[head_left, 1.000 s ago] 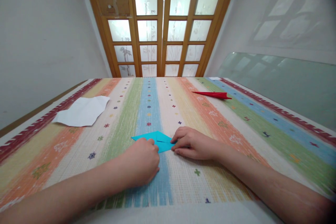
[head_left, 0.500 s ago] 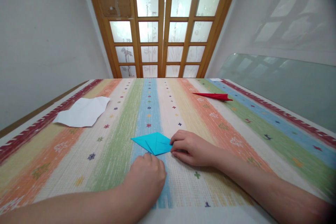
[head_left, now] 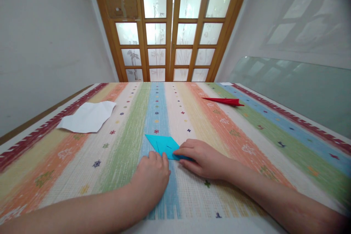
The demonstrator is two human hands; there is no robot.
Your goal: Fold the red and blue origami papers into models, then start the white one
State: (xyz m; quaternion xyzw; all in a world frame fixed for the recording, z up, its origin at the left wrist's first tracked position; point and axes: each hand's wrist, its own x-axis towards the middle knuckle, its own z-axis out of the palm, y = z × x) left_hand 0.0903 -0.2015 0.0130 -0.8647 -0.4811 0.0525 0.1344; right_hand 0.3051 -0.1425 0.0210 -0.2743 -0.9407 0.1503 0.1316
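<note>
A folded sheet of bright blue origami paper (head_left: 163, 144) lies on the striped cloth in front of me, its pointed end toward the far left and crease lines on its upper face. My right hand (head_left: 201, 157) pinches the paper's right end between thumb and fingers, covering part of it. At the near edge, my left hand (head_left: 153, 172) is closed, with bent fingertips on the paper; its thumb is mostly hidden. Both forearms rest along the front of the table.
A creased white paper (head_left: 87, 117) lies on the left. A narrow folded red paper (head_left: 225, 101) is at the far right. The striped tablecloth (head_left: 123, 146) covers the table. Beyond stand wooden glazed doors (head_left: 171, 33), and a glass panel (head_left: 296, 91) leans at the right wall.
The blue paper has turned, its pointed end swinging away from me and rightward. My left fingers have moved up onto its near edge, and my right fingers now reach further over it.
</note>
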